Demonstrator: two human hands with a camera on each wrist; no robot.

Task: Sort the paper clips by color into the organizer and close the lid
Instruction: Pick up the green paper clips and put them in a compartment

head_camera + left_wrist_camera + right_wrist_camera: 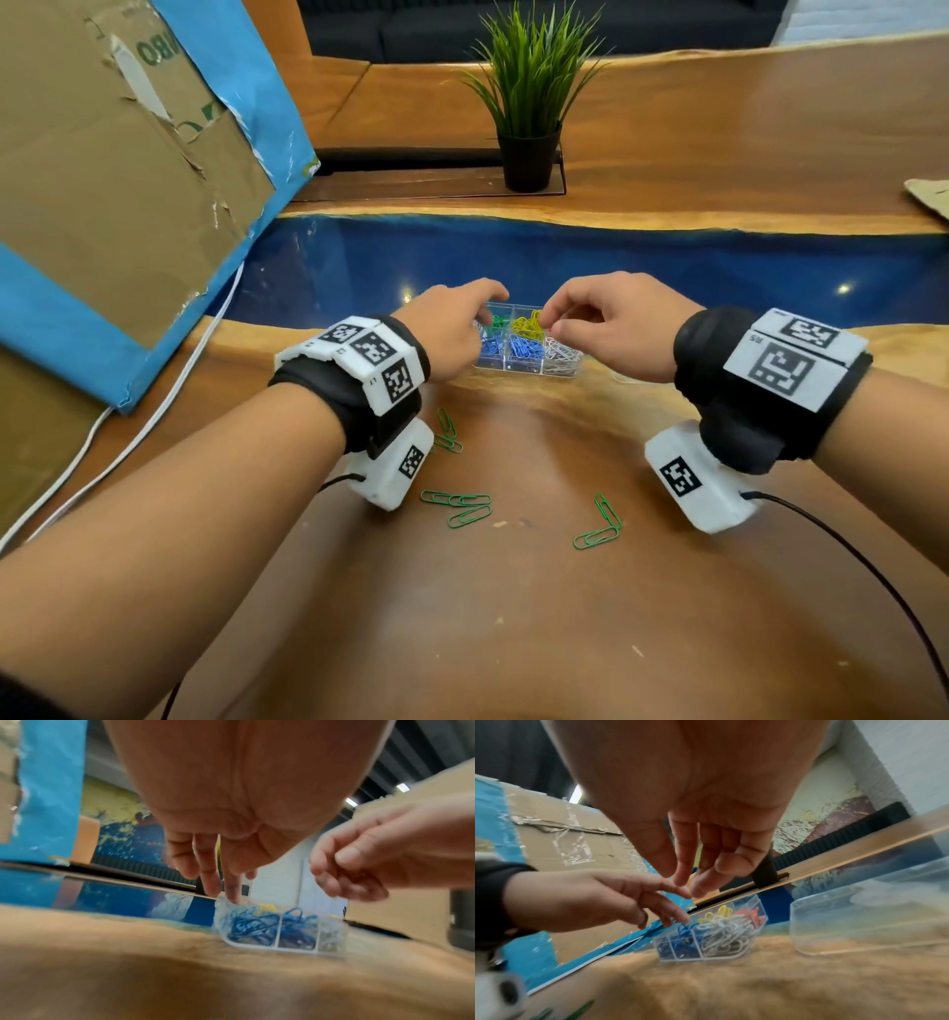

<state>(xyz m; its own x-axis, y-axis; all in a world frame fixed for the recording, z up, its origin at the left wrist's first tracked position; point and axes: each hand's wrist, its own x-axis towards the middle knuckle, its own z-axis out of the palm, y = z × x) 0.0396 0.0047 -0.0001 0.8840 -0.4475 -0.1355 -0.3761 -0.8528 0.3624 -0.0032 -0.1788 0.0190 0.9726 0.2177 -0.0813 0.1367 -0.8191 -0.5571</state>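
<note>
A clear organizer [560, 372] stands on the wood table, its compartments holding green, yellow, red, blue and white clips. My left hand [482, 313] reaches over its left side with straight fingers [213, 882] pointing down into the back left compartment. My right hand [552, 318] hovers over the yellow clips [529, 324], fingers [682, 874] loosely curled, nothing visible between them. Several green clips [464, 506] lie loose on the table nearer to me, more of them at the right [601, 529]. The clear lid [859, 933] lies on the table right of the organizer [706, 958].
A torn cardboard box with blue covering [102, 180] leans at the left, with a white cable [154, 411] running beside it. A potted plant [529, 103] stands behind the blue resin strip [719, 267]. Black wrist-camera cables trail off both forearms.
</note>
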